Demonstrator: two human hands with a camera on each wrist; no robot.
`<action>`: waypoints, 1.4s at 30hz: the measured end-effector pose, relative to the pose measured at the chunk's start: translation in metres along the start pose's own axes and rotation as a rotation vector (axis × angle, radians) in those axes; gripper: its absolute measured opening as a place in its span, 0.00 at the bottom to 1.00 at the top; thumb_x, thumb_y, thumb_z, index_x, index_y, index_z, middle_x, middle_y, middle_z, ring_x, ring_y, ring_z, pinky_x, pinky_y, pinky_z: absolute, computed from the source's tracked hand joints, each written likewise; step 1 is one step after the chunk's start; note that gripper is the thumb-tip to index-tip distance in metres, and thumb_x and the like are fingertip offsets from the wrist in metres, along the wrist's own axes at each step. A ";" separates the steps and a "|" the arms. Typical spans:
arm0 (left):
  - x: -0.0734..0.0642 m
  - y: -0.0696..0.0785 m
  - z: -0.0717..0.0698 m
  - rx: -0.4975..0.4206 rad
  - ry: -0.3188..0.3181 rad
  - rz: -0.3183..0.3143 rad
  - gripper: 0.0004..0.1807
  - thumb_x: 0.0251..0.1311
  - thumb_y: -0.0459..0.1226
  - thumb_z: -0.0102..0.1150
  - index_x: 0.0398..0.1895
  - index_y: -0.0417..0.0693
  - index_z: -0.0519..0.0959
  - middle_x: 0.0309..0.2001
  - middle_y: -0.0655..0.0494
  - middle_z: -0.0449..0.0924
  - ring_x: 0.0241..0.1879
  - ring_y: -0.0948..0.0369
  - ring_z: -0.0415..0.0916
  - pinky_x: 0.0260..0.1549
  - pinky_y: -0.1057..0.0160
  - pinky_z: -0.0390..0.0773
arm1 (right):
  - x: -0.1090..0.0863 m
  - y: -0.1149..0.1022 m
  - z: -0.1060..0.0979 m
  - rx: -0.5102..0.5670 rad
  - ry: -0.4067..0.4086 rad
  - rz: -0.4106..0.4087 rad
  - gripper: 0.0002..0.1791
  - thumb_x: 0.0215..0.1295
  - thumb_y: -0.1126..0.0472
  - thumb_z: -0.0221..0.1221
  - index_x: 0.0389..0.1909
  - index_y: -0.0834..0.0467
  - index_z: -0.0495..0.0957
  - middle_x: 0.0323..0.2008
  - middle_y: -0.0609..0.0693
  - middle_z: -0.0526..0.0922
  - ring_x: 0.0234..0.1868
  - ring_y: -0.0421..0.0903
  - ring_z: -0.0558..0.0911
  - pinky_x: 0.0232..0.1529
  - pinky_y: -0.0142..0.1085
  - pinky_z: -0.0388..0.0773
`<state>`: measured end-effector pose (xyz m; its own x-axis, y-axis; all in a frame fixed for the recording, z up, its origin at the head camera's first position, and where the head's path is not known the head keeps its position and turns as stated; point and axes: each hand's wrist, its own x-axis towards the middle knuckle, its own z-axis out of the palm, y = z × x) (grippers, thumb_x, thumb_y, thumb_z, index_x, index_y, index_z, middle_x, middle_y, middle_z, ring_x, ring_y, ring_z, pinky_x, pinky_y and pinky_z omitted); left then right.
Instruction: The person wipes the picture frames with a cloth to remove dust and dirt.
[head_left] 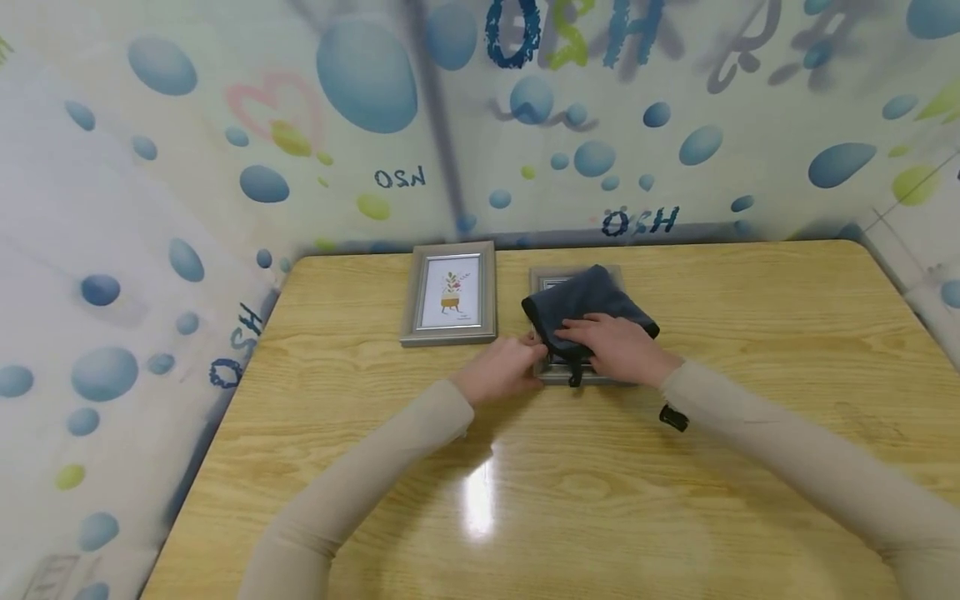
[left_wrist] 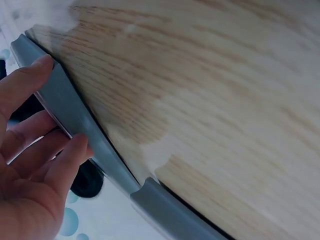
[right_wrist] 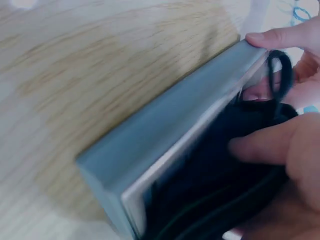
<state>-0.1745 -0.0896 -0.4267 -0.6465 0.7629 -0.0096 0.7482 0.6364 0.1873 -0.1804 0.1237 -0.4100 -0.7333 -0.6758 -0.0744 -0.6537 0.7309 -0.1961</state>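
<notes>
A folded dark grey cloth (head_left: pixel 585 302) with black edging and a hanging loop lies over a silver-grey picture frame (head_left: pixel 557 377), covering most of its front. My right hand (head_left: pixel 618 346) presses on the cloth with fingers extended; in the right wrist view its thumb (right_wrist: pixel 265 147) lies straight along the dark fabric. At the frame's near left corner, my left hand (head_left: pixel 504 368) grips the border. The left wrist view shows that hand's thumb (left_wrist: pixel 37 70) on the outer side of the frame (left_wrist: pixel 75 105) and its other fingers curled against the edge.
A second grey picture frame (head_left: pixel 486 292), with a potted plant print, lies to the left on the wooden table (head_left: pixel 600 500). Behind the table stands a wall (head_left: pixel 480 133) patterned with blue and green drops. A small black object (head_left: pixel 673 417) shows under the right cuff.
</notes>
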 end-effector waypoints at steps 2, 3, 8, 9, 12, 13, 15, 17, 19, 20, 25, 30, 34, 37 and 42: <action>0.000 0.001 -0.001 0.010 -0.001 -0.006 0.15 0.53 0.41 0.71 0.38 0.44 0.79 0.49 0.46 0.81 0.34 0.58 0.82 0.38 0.62 0.80 | -0.006 0.001 -0.002 -0.069 -0.013 0.024 0.29 0.60 0.72 0.60 0.63 0.58 0.73 0.65 0.59 0.70 0.61 0.64 0.69 0.52 0.57 0.73; 0.000 0.001 -0.001 0.016 0.000 -0.007 0.15 0.53 0.42 0.71 0.38 0.44 0.79 0.52 0.44 0.79 0.37 0.57 0.82 0.40 0.61 0.80 | -0.010 0.001 -0.004 -0.103 -0.015 0.038 0.28 0.60 0.72 0.61 0.63 0.57 0.74 0.64 0.59 0.70 0.61 0.64 0.70 0.53 0.57 0.72; 0.001 0.002 -0.001 0.030 0.001 -0.010 0.16 0.53 0.42 0.72 0.40 0.42 0.80 0.58 0.41 0.75 0.42 0.54 0.82 0.46 0.60 0.79 | -0.025 0.006 -0.010 -0.198 -0.004 0.114 0.26 0.59 0.71 0.62 0.60 0.58 0.76 0.61 0.59 0.73 0.60 0.64 0.71 0.52 0.58 0.71; 0.001 0.002 -0.001 0.028 -0.002 -0.012 0.17 0.52 0.41 0.72 0.41 0.42 0.80 0.58 0.41 0.75 0.42 0.54 0.82 0.46 0.60 0.79 | -0.027 0.006 -0.011 -0.210 -0.004 0.123 0.26 0.59 0.71 0.62 0.60 0.58 0.76 0.61 0.60 0.74 0.60 0.64 0.70 0.52 0.58 0.71; 0.000 0.001 0.000 0.027 0.003 -0.013 0.18 0.52 0.42 0.72 0.42 0.42 0.80 0.57 0.42 0.75 0.41 0.55 0.82 0.46 0.59 0.79 | -0.029 0.006 -0.011 -0.212 -0.008 0.122 0.25 0.60 0.71 0.62 0.60 0.59 0.76 0.61 0.60 0.74 0.60 0.65 0.70 0.53 0.58 0.71; 0.000 0.001 0.001 0.025 0.006 -0.011 0.18 0.52 0.42 0.72 0.42 0.42 0.80 0.57 0.43 0.76 0.42 0.54 0.82 0.46 0.59 0.79 | -0.029 0.006 -0.010 -0.203 -0.008 0.113 0.25 0.60 0.72 0.61 0.60 0.59 0.76 0.61 0.61 0.74 0.60 0.65 0.70 0.53 0.58 0.71; -0.001 0.000 0.001 0.024 0.014 -0.007 0.18 0.52 0.41 0.72 0.42 0.42 0.80 0.57 0.42 0.76 0.42 0.54 0.82 0.46 0.58 0.79 | -0.026 0.004 -0.008 -0.169 -0.002 0.087 0.25 0.60 0.73 0.61 0.60 0.60 0.76 0.60 0.61 0.74 0.59 0.66 0.71 0.53 0.58 0.71; -0.001 -0.001 0.001 0.016 0.021 -0.007 0.17 0.52 0.41 0.72 0.41 0.42 0.80 0.57 0.41 0.76 0.41 0.54 0.82 0.45 0.58 0.79 | -0.021 0.001 -0.006 -0.128 0.006 0.049 0.26 0.59 0.73 0.61 0.61 0.61 0.75 0.61 0.61 0.74 0.58 0.65 0.72 0.54 0.56 0.72; -0.001 -0.001 0.001 0.000 0.018 -0.007 0.18 0.52 0.41 0.72 0.41 0.42 0.80 0.52 0.42 0.79 0.37 0.56 0.83 0.42 0.59 0.80 | -0.016 -0.001 -0.002 -0.091 0.009 0.012 0.27 0.59 0.73 0.61 0.62 0.61 0.74 0.62 0.61 0.73 0.58 0.65 0.72 0.54 0.56 0.72; 0.000 -0.001 0.001 -0.007 0.015 -0.010 0.18 0.52 0.41 0.72 0.41 0.42 0.79 0.49 0.43 0.81 0.34 0.58 0.82 0.40 0.60 0.81 | -0.014 -0.002 0.000 -0.072 0.007 -0.003 0.28 0.59 0.73 0.61 0.62 0.62 0.73 0.62 0.61 0.72 0.58 0.65 0.72 0.54 0.55 0.72; 0.002 -0.002 0.001 -0.035 0.013 -0.023 0.19 0.50 0.42 0.74 0.42 0.43 0.79 0.36 0.51 0.81 0.28 0.61 0.80 0.33 0.62 0.79 | -0.013 -0.007 0.006 -0.084 -0.017 -0.035 0.32 0.59 0.71 0.63 0.66 0.60 0.70 0.66 0.60 0.68 0.61 0.65 0.70 0.54 0.57 0.71; 0.002 -0.002 0.002 -0.035 0.041 -0.019 0.20 0.48 0.43 0.75 0.41 0.43 0.79 0.37 0.52 0.82 0.30 0.60 0.80 0.34 0.62 0.79 | -0.026 -0.003 0.005 -0.231 -0.032 -0.070 0.33 0.59 0.68 0.65 0.66 0.55 0.70 0.66 0.57 0.68 0.62 0.62 0.70 0.53 0.54 0.73; 0.002 -0.002 0.002 -0.044 0.053 -0.004 0.20 0.48 0.42 0.75 0.40 0.43 0.77 0.37 0.52 0.82 0.31 0.59 0.81 0.33 0.64 0.80 | -0.041 0.004 -0.004 -0.345 -0.041 -0.042 0.30 0.58 0.67 0.66 0.64 0.54 0.73 0.64 0.55 0.71 0.61 0.60 0.71 0.52 0.52 0.74; 0.002 -0.003 0.001 -0.052 0.049 -0.004 0.21 0.48 0.42 0.75 0.40 0.43 0.76 0.36 0.52 0.82 0.32 0.59 0.81 0.34 0.65 0.80 | -0.050 0.006 -0.013 -0.412 -0.064 0.001 0.27 0.59 0.68 0.65 0.61 0.54 0.76 0.62 0.55 0.73 0.61 0.59 0.71 0.51 0.52 0.74; 0.001 -0.004 0.001 -0.050 0.040 -0.023 0.24 0.47 0.42 0.75 0.43 0.42 0.76 0.38 0.51 0.82 0.33 0.58 0.81 0.35 0.64 0.81 | -0.050 0.006 -0.016 -0.388 -0.064 -0.007 0.25 0.58 0.70 0.65 0.59 0.57 0.77 0.60 0.56 0.75 0.60 0.60 0.72 0.51 0.52 0.74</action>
<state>-0.1778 -0.0912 -0.4283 -0.6699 0.7421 0.0250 0.7253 0.6467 0.2361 -0.1502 0.1635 -0.3915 -0.7232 -0.6768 -0.1375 -0.6900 0.6994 0.1865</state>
